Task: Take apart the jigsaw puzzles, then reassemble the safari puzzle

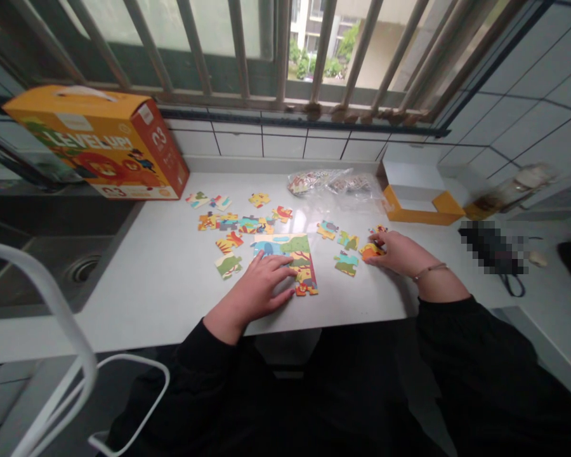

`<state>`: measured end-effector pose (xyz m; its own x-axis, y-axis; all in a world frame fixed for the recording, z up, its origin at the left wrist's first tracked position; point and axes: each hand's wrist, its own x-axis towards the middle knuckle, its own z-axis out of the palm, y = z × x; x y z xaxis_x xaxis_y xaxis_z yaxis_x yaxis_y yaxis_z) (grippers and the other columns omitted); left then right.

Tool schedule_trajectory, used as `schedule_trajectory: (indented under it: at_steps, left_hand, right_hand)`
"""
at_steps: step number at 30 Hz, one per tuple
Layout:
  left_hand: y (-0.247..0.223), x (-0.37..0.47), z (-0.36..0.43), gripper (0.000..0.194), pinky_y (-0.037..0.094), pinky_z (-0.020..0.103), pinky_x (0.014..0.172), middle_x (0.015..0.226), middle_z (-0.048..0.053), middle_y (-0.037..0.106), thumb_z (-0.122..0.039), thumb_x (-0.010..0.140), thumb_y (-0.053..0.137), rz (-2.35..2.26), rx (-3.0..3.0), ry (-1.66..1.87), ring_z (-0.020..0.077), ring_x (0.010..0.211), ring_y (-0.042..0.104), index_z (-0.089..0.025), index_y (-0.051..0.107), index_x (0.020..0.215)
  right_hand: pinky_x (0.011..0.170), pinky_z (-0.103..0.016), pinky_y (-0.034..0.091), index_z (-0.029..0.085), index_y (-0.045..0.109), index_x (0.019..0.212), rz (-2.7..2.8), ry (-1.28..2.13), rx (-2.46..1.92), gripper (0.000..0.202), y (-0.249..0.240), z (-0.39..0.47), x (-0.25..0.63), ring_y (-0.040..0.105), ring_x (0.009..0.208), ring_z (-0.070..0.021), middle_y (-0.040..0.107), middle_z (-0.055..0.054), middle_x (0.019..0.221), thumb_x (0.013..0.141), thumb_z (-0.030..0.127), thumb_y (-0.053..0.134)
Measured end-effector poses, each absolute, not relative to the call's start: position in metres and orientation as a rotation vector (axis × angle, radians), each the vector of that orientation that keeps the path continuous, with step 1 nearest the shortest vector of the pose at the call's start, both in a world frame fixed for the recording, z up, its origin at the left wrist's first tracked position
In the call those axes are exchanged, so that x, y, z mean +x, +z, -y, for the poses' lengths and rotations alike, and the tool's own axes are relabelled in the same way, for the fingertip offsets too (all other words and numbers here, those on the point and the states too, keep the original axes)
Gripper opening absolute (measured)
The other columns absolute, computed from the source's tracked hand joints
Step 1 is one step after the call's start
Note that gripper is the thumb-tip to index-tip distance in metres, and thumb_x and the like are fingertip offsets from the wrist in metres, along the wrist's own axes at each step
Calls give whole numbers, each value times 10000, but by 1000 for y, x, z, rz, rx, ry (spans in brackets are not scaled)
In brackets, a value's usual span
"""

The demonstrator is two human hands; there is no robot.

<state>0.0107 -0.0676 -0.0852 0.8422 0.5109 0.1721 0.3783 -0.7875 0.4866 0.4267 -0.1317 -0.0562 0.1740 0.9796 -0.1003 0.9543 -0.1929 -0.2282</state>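
A partly joined jigsaw puzzle (304, 244) lies on the white counter, with blue, green and red picture parts. My left hand (265, 284) rests on its lower left with the fingers spread, covering some of it. At the right, my right hand (396, 252) has thumb and fingers closed on an orange puzzle piece (370, 252). Beside that hand lie a teal-and-green piece (346, 263), a green-and-yellow piece (349, 240) and a blue-grey piece (328, 229). Several more loose pieces (228, 266) are spread left of and behind the joined part.
An orange puzzle box (118, 149) stands at the back left beside the sink (28, 266). Clear bags of pieces (333, 182) and an open white-and-orange box (421, 203) sit along the back. A glass bottle (516, 189) and a dark pouch (492, 247) are at the right; a white tube frame (76, 324) rises front left.
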Motion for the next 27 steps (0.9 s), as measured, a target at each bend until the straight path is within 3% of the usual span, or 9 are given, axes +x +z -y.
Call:
schedule_trajectory:
  at_steps: [5,7,10,14,16,18,22,27]
  left_hand:
    - [-84,11,69,376,245,778,1352,1600,144,655,-327,1040,691,-683,2542,449,350,1518,591,-262,668,1409]
    - [-84,12,70,396,278,761,1352,1571,153,675,-339,1043,691,-690,2514,503,353,1500,611,-255,648,1428]
    - [-82,12,70,548,349,720,1341,1524,171,698,-430,1018,767,-658,2481,601,371,1452,649,-262,594,1510]
    - [-79,12,71,921,464,663,1283,1592,187,639,-561,911,903,-620,2450,701,404,1477,628,-304,432,1660]
    - [-79,11,72,1002,516,620,1247,1613,181,619,-572,878,933,-601,2441,749,397,1481,626,-319,390,1681]
    - [-80,11,72,917,554,574,1209,1575,164,649,-540,900,924,-571,2445,783,370,1450,650,-313,435,1642]
    - [-84,11,74,565,595,528,1141,1450,132,725,-374,994,843,-569,2471,799,326,1360,703,-280,574,1483]
    - [-86,10,72,565,586,538,1148,1462,137,722,-311,988,823,-575,2457,765,329,1367,699,-271,581,1497]
  right_hand:
    - [744,-361,497,231,789,874,1839,266,-2290,152,-38,138,423,695,823,-254,764,-65,867,911,378,797]
    - [717,-360,492,238,750,860,1639,260,-2244,235,-36,149,411,684,765,-239,756,-51,819,960,450,756]
    - [671,-354,542,239,706,1004,1253,468,-1945,409,-45,166,370,678,681,-213,742,-30,783,965,645,737]
    - [666,-339,632,235,677,1065,903,1020,-1498,578,-68,176,291,758,694,-200,799,-35,855,810,707,893]
    - [640,-320,634,228,682,1044,809,1172,-1406,609,-78,176,258,771,684,-198,815,-40,851,763,708,931]
    - [602,-294,617,215,701,1004,764,1213,-1384,592,-85,175,237,768,661,-192,814,-43,808,768,705,933]
    - [559,-269,592,204,727,946,802,1185,-1415,556,-89,174,223,776,652,-194,821,-65,791,814,715,901]
    - [530,-297,573,232,735,995,970,1048,-1513,525,-87,176,233,761,638,-210,830,-67,834,912,748,790]
